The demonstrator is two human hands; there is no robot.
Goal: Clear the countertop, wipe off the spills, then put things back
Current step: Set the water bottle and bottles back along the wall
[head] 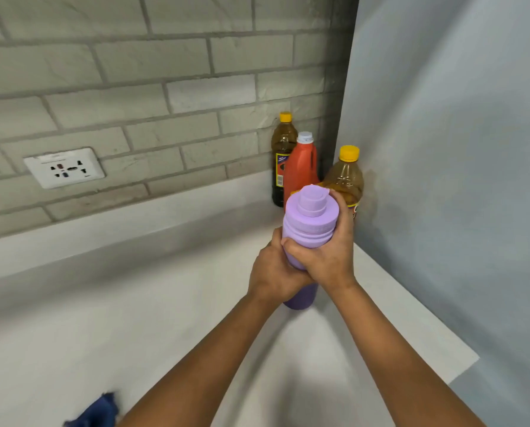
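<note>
White countertop [134, 318], purple bottle [309, 223] upright, left hand [273, 269] and right hand [328, 254] both wrapped around it.

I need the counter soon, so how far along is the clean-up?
Late stage, by the look of it. The countertop shows no spills, and three bottles stand in the corner. Left hand and right hand both grip the purple bottle, seemingly setting it beside them. A blue cloth remains on the counter.
</note>
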